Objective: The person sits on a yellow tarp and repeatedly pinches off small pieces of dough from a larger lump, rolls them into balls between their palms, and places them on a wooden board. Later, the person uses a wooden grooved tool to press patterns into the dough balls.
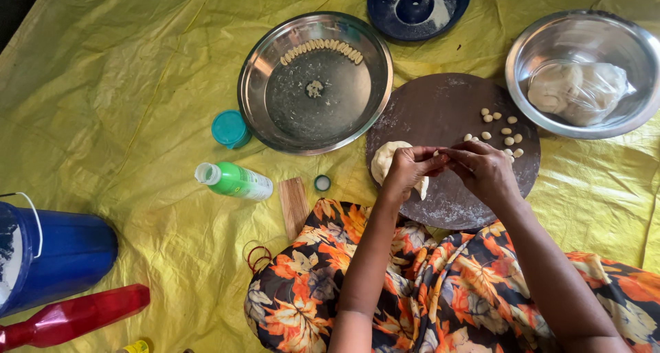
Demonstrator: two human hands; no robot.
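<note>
Head view: both hands meet over a round, floured brown board (440, 119) — left hand (410, 166) and right hand (483, 167) pinching a small bit of dough (436, 153) between curled fingertips, mostly hidden. A pale dough lump (385, 159) lies on the board under the left hand, small dough balls (502, 129) beside the right. The steel tray (271, 85) holds a curved row of ridged pieces. The steel bowl (529, 50), cut off at right, holds bagged dough. A blue bucket (69, 253) is half out of frame.
</note>
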